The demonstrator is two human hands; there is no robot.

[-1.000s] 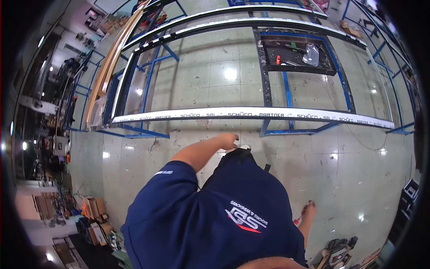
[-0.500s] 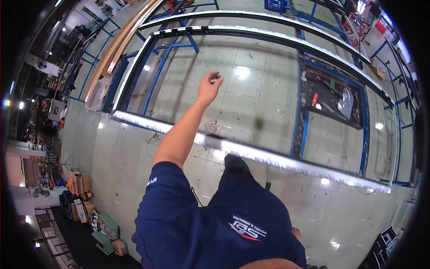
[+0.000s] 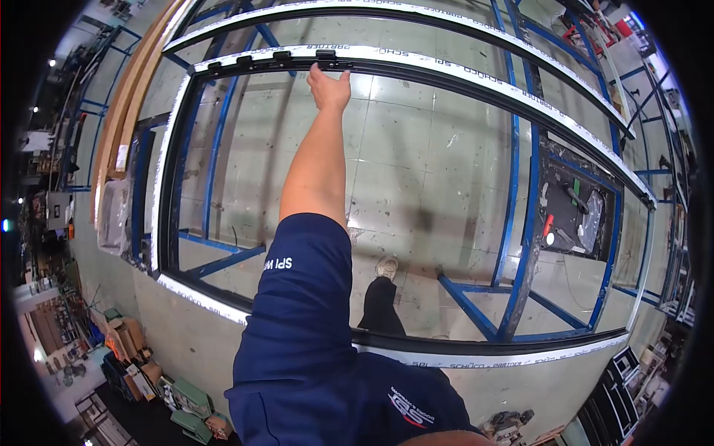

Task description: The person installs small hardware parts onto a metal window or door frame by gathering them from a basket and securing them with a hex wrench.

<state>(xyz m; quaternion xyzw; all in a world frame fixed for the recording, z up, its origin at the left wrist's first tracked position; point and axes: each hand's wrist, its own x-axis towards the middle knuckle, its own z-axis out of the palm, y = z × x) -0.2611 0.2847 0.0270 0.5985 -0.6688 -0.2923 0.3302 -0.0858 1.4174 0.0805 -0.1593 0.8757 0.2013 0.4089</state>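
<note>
My left hand (image 3: pixel 330 91) reaches across the opening to the far rail of a large door or window frame (image 3: pixel 446 67). Its thumb and fingers are apart, the fingertips right at the rail's black inner edge. Just beyond them sits a black hinge-like block (image 3: pixel 325 56), and similar black blocks (image 3: pixel 282 56) line the rail to the left. Printed white protective film covers the frame's outer faces. My right hand is out of view.
Blue metal stands (image 3: pixel 513 223) hold the frame above the tiled floor. Another long frame bar (image 3: pixel 416 10) lies beyond it. Wooden planks (image 3: pixel 123 134) lean at the left. At the right, a dark tray (image 3: pixel 569 230) holds a red-handled tool (image 3: pixel 548 225) and a plastic bag (image 3: pixel 593 215).
My left hand has moved forward from above the frame's opening to the far rail, its fingers now spread. My body leans further over the near rail.
</note>
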